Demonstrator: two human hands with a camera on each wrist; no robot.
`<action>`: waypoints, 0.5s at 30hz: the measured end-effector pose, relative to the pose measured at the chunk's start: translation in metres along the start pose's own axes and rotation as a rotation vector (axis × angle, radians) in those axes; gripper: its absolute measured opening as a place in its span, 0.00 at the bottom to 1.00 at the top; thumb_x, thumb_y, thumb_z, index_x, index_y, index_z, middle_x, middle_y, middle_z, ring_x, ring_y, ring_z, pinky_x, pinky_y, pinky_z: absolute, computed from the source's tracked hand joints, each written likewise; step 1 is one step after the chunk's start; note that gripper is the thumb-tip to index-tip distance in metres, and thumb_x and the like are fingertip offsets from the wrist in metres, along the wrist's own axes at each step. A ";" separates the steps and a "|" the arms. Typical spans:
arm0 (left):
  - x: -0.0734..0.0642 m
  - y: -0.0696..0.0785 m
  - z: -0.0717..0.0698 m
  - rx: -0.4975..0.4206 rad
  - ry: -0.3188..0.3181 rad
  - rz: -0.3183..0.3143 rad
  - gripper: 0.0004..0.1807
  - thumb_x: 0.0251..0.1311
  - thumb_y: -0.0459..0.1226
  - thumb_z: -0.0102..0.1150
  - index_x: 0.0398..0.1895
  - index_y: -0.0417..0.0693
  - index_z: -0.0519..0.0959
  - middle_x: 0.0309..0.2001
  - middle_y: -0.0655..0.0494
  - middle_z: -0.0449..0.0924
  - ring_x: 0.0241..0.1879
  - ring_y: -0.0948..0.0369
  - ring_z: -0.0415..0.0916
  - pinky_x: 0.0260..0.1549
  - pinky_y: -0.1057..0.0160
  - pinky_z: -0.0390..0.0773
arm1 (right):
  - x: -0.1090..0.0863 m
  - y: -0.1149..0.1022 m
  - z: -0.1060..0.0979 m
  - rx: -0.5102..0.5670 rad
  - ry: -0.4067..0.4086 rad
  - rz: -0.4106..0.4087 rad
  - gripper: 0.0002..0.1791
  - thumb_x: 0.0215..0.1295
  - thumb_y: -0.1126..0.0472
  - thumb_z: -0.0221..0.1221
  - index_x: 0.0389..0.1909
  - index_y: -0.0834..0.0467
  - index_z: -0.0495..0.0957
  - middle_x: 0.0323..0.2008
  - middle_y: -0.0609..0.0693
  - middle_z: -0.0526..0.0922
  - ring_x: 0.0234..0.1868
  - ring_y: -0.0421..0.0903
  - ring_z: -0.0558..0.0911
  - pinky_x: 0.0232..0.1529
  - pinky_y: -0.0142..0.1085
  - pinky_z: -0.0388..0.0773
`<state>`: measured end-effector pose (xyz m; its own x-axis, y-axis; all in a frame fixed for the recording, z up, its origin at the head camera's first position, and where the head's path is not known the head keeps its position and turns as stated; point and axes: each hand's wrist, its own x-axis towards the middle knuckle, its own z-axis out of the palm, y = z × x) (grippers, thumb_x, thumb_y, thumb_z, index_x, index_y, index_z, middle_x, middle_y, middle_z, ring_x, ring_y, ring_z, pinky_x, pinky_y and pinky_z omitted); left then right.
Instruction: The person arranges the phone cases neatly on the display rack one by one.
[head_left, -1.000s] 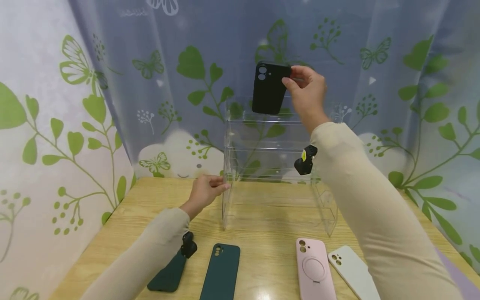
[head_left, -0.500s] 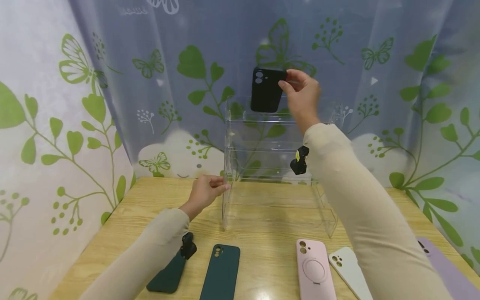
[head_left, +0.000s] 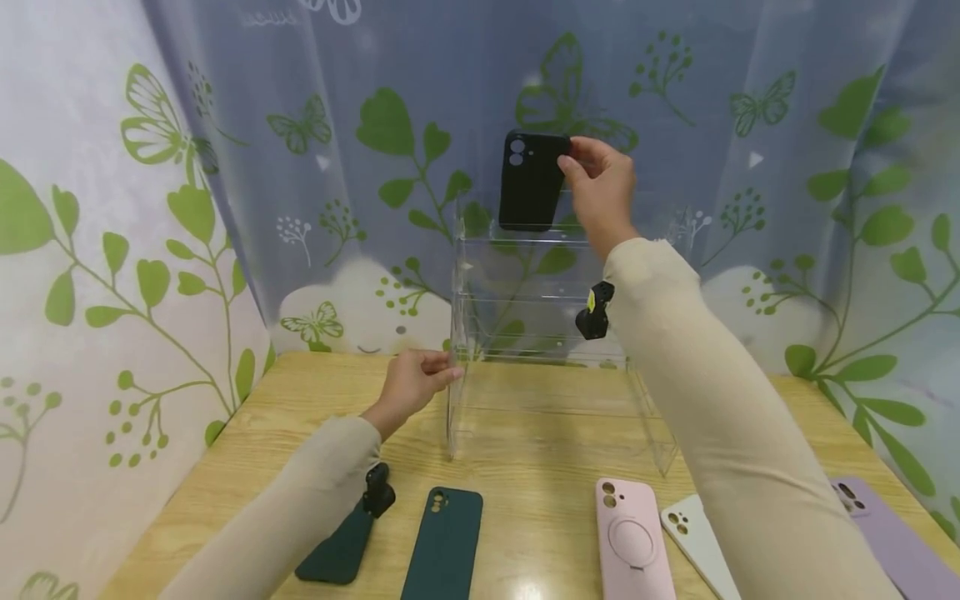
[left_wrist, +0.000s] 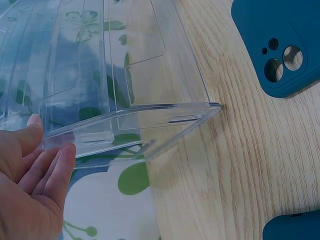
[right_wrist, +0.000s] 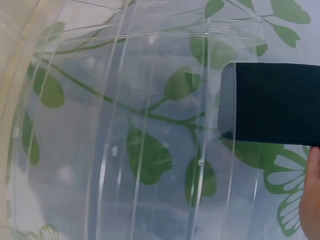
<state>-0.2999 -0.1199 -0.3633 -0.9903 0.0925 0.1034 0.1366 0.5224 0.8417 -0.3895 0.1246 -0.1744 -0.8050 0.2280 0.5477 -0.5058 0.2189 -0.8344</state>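
A black phone case stands nearly upright at the top tier of a clear tiered display rack. My right hand pinches its upper right edge between thumb and fingers. In the right wrist view the bottom end of the case sits behind the clear front lip of that tier. Down on the left, my left hand holds the rack's side edge. The left wrist view shows this hand with thumb and fingers on either side of the clear panel.
On the wooden table lie two dark teal phone cases, one in front of the rack and another partly under my left forearm. A pink case, a white case and a purple case lie right. A patterned curtain hangs behind.
My right hand has brought the black phone case slightly left and down, and it now stands straighter at the top tier. The left hand has stayed on the rack's side.
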 end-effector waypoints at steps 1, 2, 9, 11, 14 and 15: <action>0.000 0.000 0.000 0.001 -0.002 0.001 0.25 0.60 0.41 0.65 0.59 0.41 0.76 0.53 0.45 0.80 0.48 0.52 0.81 0.41 0.59 0.84 | 0.001 -0.002 0.000 -0.004 -0.004 0.014 0.17 0.64 0.62 0.62 0.53 0.57 0.81 0.49 0.52 0.82 0.47 0.43 0.81 0.49 0.31 0.78; 0.000 0.000 0.000 0.000 -0.003 0.002 0.25 0.60 0.41 0.65 0.59 0.41 0.76 0.53 0.45 0.80 0.48 0.52 0.81 0.41 0.59 0.84 | 0.001 -0.003 0.001 -0.017 -0.008 0.022 0.17 0.65 0.61 0.61 0.54 0.57 0.80 0.50 0.52 0.82 0.47 0.43 0.80 0.49 0.31 0.78; 0.000 0.001 -0.001 -0.002 0.006 0.006 0.25 0.60 0.41 0.65 0.59 0.40 0.77 0.52 0.44 0.81 0.49 0.52 0.81 0.41 0.59 0.84 | -0.002 -0.005 0.004 -0.206 -0.012 0.071 0.18 0.69 0.53 0.57 0.54 0.57 0.80 0.50 0.53 0.82 0.49 0.44 0.79 0.50 0.33 0.76; -0.001 0.002 0.000 -0.002 0.004 -0.001 0.25 0.60 0.41 0.65 0.59 0.40 0.77 0.52 0.44 0.81 0.49 0.52 0.81 0.41 0.59 0.84 | -0.003 -0.004 0.004 -0.252 0.003 0.092 0.18 0.69 0.51 0.56 0.53 0.57 0.80 0.49 0.53 0.81 0.49 0.45 0.77 0.50 0.34 0.75; -0.001 0.002 0.000 -0.001 0.004 -0.008 0.25 0.60 0.41 0.65 0.59 0.40 0.77 0.52 0.44 0.81 0.49 0.52 0.81 0.41 0.59 0.84 | -0.005 -0.005 0.004 -0.304 -0.010 0.112 0.20 0.68 0.48 0.56 0.55 0.55 0.78 0.50 0.52 0.80 0.51 0.46 0.76 0.51 0.37 0.74; -0.001 0.002 0.000 0.001 0.006 -0.008 0.25 0.60 0.41 0.65 0.59 0.40 0.77 0.52 0.44 0.81 0.49 0.52 0.81 0.41 0.59 0.84 | -0.006 -0.005 0.004 -0.314 -0.022 0.113 0.20 0.68 0.48 0.57 0.56 0.54 0.77 0.51 0.51 0.80 0.52 0.46 0.76 0.51 0.38 0.74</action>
<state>-0.2986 -0.1183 -0.3617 -0.9915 0.0837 0.0996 0.1288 0.5236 0.8422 -0.3832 0.1187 -0.1737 -0.8589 0.2472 0.4486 -0.2956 0.4759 -0.8283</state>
